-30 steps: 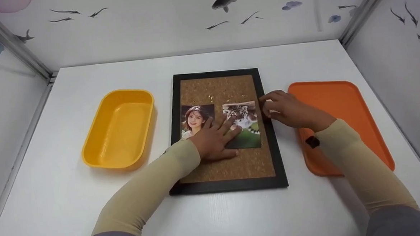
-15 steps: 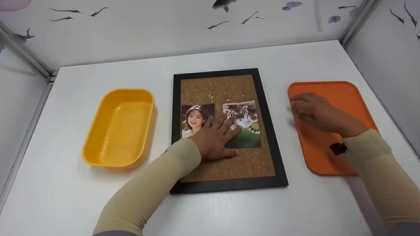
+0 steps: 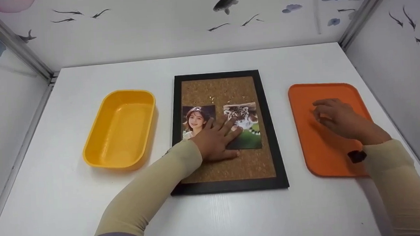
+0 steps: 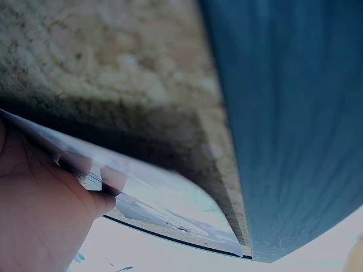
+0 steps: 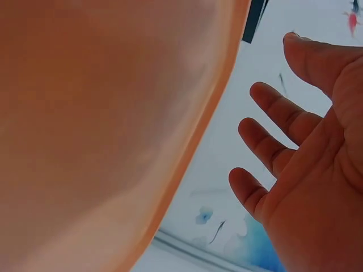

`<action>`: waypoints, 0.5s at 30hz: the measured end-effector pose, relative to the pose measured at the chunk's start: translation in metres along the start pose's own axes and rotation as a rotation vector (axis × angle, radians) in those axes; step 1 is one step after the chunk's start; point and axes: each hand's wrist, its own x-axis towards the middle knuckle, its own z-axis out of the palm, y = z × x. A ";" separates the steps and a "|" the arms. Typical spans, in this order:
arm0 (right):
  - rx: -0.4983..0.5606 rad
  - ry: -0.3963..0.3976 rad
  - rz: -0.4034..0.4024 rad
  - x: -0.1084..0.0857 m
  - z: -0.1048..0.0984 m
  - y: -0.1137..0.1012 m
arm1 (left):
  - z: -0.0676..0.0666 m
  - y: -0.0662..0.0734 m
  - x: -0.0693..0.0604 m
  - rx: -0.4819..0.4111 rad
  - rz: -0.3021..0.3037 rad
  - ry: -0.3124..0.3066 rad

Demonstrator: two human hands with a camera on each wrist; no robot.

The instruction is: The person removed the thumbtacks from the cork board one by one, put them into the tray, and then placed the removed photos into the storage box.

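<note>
My left hand (image 3: 214, 141) rests with spread fingers on a black-framed cork board (image 3: 230, 169). It partly covers a photo of a person (image 3: 199, 115) and a photo of a tiger cub (image 3: 248, 132), which lie side by side. In the left wrist view, one photo's edge (image 4: 187, 198) stands slightly off the cork beside the hand (image 4: 45, 209). Over the orange tray (image 3: 300, 127) hovers my right hand (image 3: 343, 123), its fingers loosely bent. In the right wrist view nothing shows between the fingers of that hand (image 5: 312, 158).
To the left of the board is a deep yellow container (image 3: 124, 137). Small shiny specks (image 3: 212, 99) dot the cork above the photos, too small to identify. White panels (image 3: 155, 31) with painted fish enclose the white table (image 3: 215, 218) at the back and sides.
My right hand has moved right, from the board's right edge to above the orange tray. The left hand and both photos have stayed in place.
</note>
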 end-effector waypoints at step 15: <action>0.045 0.009 0.124 -0.029 -0.008 0.026 | 0.000 0.000 0.000 0.001 0.002 0.002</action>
